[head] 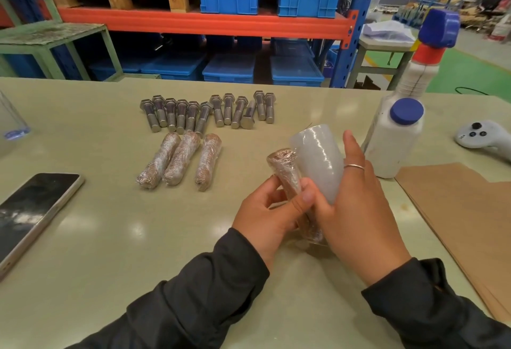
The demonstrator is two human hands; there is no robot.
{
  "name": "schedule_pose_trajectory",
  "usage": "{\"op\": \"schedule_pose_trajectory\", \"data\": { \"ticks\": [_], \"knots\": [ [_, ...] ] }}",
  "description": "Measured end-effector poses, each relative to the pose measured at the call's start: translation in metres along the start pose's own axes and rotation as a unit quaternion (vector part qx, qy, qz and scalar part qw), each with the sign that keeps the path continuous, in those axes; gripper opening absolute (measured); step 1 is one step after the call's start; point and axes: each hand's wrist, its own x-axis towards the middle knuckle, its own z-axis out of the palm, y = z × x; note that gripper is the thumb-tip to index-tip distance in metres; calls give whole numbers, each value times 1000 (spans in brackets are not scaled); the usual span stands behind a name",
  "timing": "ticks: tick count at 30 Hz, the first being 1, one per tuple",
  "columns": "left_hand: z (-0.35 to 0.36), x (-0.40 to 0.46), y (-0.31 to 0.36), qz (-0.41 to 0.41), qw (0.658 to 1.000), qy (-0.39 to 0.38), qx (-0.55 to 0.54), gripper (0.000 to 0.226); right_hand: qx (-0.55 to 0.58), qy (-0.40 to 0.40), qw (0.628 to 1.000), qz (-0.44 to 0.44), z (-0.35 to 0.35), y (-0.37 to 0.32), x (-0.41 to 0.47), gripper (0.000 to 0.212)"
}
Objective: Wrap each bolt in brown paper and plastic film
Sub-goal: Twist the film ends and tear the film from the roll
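Note:
My left hand (272, 210) grips a bolt wrapped in brown paper (287, 171), with clear film stretched over it. My right hand (356, 205) holds a roll of plastic film (318, 160) right against that bolt. Three wrapped bolts (181, 160) lie side by side on the table. Beyond them, several bare steel bolts (207, 112) lie in a row. Sheets of brown paper (464, 210) are stacked at the right.
A phone (33, 210) lies at the left of the green table (110, 238). A white spray bottle (398, 127) stands right of my hands, a white controller (481, 135) past it. A clear container (11, 124) sits at the far left. Shelving with blue crates stands behind.

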Motion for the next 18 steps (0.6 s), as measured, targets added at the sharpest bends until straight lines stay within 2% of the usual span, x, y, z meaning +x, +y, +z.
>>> {"op": "schedule_pose_trajectory", "data": {
  "ticks": [5, 10, 13, 15, 18],
  "knots": [
    [-3, 3, -1, 37, 999, 11, 23, 27, 29, -64, 997, 32, -7, 2, 6, 81],
    [-7, 5, -1, 33, 999, -1, 14, 28, 171, -104, 977, 73, -19, 8, 13, 49],
    [-9, 4, 0, 19, 1000, -1, 14, 29, 212, -134, 962, 112, -18, 11, 13, 37],
    [-10, 5, 0, 14, 1000, 4, 9, 32, 235, -140, 954, 124, -15, 13, 11, 37],
    [-10, 5, 2, -3, 999, 34, -20, 48, 250, -132, 952, 117, -14, 14, 13, 39]
  ]
}}
